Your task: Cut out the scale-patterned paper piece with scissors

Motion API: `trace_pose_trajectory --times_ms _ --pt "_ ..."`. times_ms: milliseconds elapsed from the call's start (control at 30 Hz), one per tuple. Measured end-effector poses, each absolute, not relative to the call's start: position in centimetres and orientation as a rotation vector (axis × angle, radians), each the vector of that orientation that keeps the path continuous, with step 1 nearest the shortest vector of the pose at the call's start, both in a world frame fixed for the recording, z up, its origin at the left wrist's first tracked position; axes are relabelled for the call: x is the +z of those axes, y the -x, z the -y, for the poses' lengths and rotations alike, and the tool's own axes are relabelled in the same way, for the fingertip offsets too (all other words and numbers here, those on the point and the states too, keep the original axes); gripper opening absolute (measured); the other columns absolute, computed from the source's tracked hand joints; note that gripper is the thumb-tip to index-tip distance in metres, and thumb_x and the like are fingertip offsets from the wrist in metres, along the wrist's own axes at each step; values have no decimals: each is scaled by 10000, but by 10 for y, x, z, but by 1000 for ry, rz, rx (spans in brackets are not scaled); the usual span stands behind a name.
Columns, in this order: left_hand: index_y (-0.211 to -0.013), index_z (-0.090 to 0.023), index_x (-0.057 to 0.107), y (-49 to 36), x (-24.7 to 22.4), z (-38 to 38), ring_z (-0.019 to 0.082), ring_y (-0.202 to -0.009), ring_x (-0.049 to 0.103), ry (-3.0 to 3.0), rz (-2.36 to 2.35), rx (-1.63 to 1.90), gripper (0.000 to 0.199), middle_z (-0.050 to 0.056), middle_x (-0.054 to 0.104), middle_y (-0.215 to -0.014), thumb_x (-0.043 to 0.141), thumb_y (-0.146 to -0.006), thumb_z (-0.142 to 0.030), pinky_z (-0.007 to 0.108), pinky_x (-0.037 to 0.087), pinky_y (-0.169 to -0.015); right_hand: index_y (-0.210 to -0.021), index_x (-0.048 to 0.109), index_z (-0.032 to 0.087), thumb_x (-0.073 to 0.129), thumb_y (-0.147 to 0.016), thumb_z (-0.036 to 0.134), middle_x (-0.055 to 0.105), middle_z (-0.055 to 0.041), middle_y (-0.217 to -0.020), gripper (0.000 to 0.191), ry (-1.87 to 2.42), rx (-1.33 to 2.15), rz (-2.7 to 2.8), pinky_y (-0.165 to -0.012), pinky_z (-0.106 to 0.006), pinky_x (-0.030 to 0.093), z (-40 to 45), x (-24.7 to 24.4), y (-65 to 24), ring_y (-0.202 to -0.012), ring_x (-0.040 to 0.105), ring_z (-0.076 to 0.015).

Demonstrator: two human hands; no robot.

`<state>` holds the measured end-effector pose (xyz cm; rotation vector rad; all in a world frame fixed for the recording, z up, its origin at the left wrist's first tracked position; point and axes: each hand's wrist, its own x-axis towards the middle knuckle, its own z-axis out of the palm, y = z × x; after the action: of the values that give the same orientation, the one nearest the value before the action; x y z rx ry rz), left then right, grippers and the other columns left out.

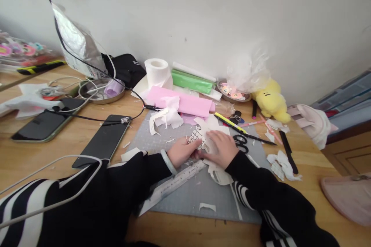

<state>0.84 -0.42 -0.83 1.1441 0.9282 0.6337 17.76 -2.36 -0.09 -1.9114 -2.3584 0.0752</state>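
Observation:
My left hand (183, 152) is closed on a small white paper cutout (196, 135) with a black line pattern, its thumb lying over the lower edge. My right hand (222, 147) curves round the cutout's right side, the thumb reaching to the left fingers and the other fingers over white paper. Exactly where those fingertips press is hard to see. Beneath both hands lies a grey cutting mat (185, 197). A ruler (174, 185) lies slantwise below the left hand. Black-handled scissors (241, 143) rest right of the right hand, partly hidden by papers.
Behind the hands are a pink sheet (185, 102), a tissue roll (158, 73) and a green packet (193, 81). Two phones (101, 142) and cables lie left. A yellow plush toy (271, 100), pens (232, 123) and crumpled paper (282, 166) are at right.

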Motion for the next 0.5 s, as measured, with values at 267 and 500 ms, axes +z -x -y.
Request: trace_pose_trajectory --times_ms 267,500 --pt "-485 -168 480 -14 -10 6 88 -398 419 -1157 -904 688 425 -32 464 -416 546 -685 -536 225 329 -435 -1135 592 189 360 -876 264 559 -139 -1226 355 1920 -85 2260 -921 -482 355 14 -27 -199 -1134 503 -276" --pt "-478 -175 475 -15 -16 4 95 -402 416 -1202 -932 758 481 -21 444 -420 526 -661 -617 244 348 -450 -915 678 187 504 -763 223 562 -132 -1199 234 1595 404 2053 -1004 -498 283 1 -9 -166 -1183 444 -295"
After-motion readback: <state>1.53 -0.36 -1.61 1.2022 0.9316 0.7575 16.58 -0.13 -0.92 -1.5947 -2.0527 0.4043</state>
